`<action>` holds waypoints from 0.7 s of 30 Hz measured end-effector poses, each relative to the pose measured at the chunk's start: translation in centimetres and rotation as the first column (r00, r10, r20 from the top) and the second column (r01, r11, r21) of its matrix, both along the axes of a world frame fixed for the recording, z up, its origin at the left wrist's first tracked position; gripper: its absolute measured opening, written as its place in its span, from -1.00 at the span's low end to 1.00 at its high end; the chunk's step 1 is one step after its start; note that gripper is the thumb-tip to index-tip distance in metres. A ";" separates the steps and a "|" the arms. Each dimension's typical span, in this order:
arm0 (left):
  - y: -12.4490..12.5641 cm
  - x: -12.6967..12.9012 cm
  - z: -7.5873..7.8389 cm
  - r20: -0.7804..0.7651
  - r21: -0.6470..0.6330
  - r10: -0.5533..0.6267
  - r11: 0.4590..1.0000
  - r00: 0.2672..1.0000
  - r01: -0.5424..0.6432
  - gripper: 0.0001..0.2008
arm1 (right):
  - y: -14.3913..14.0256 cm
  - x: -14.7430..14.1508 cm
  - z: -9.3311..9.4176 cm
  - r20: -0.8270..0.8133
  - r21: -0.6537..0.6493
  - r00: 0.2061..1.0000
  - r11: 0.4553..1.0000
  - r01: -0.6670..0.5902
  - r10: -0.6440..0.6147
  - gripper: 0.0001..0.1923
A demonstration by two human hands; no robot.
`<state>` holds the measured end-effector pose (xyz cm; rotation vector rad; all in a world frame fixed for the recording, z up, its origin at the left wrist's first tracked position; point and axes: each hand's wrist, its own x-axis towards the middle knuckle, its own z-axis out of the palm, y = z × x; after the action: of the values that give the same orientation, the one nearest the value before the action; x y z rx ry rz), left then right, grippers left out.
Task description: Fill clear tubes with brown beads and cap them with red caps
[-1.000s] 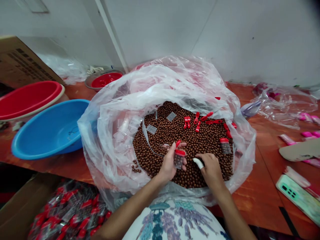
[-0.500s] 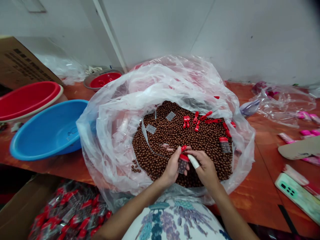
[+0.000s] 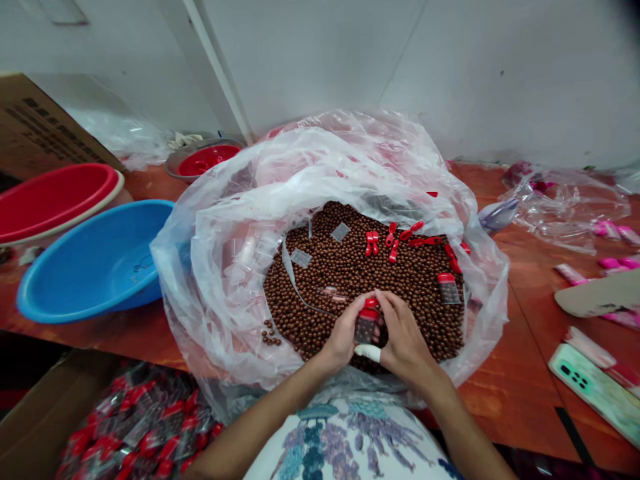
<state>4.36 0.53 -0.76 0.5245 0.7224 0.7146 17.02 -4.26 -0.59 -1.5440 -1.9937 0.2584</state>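
Observation:
My left hand (image 3: 344,335) is closed around the left side of a small clear container with a red cap (image 3: 367,327), with dark balls inside. From the other side my right hand (image 3: 401,333) also grips it, fingertips at the red cap and the white-wrapped thumb near its base. Both hands are over a heap of brown balls (image 3: 320,287) in a big clear plastic bag (image 3: 210,220). Several red caps (image 3: 393,250) lie on the balls, along with a filled container (image 3: 449,288) at the right and flat clear pieces (image 3: 341,232) further back.
To the left stand a blue basin (image 3: 95,267), a red basin (image 3: 55,200) and a cardboard box (image 3: 45,127). Below the table edge, many red-capped containers (image 3: 145,427) fill a box. A phone (image 3: 595,387) and pink-ended items (image 3: 620,263) lie on the right.
My right hand has shifted round the container: its wrapped thumb has gone from beside the cap down to the base, and its fingers now meet at the cap. The red top now sits upright.

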 end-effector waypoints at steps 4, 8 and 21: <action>-0.2 0.0 -0.2 0.009 0.024 -0.064 0.998 0.998 0.064 -0.60 | 0.0 0.4 0.4 0.035 -0.007 0.999 1.000 -0.031 0.031 -0.27; -0.5 0.1 -0.4 0.032 -0.015 -0.091 0.996 0.995 0.091 -0.55 | 0.0 0.4 0.5 0.101 0.058 0.994 0.998 -0.040 0.034 -0.34; -1.4 -0.1 -0.8 0.067 -0.049 -0.019 0.999 0.998 0.022 -0.56 | -0.2 0.3 -0.8 0.102 0.123 0.992 0.988 -0.090 0.077 -0.40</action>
<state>4.28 -0.82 -1.53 0.4602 0.6699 0.6905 17.29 -4.50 -1.43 -1.4190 -2.1103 0.0879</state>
